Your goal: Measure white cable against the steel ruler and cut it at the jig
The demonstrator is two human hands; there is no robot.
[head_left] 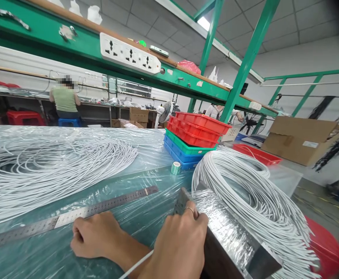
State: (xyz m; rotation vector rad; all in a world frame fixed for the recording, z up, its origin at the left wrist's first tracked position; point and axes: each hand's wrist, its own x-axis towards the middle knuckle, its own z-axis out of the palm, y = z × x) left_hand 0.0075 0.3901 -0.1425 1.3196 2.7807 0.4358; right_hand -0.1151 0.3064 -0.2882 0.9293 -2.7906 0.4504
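My forearms cross low in the frame. My left hand (177, 242), with a ring on one finger, is closed against the near edge of a metal block (227, 228) that looks wrapped in clear film. A thin white cable (139, 262) runs from the side of this hand toward the bottom edge; the grip on it is partly hidden. Further left, my right hand (96, 232) lies closed, back up, just below a steel ruler (105, 204). What its fingers hold, if anything, is hidden.
Large coils of white cable lie at the left (71, 170) and right (245, 190). Stacked trays (194, 135) and a tape roll (175, 168) stand behind. A green shelf (94, 48) with a power strip (130, 54) crosses above. A person (65, 99) sits far left.
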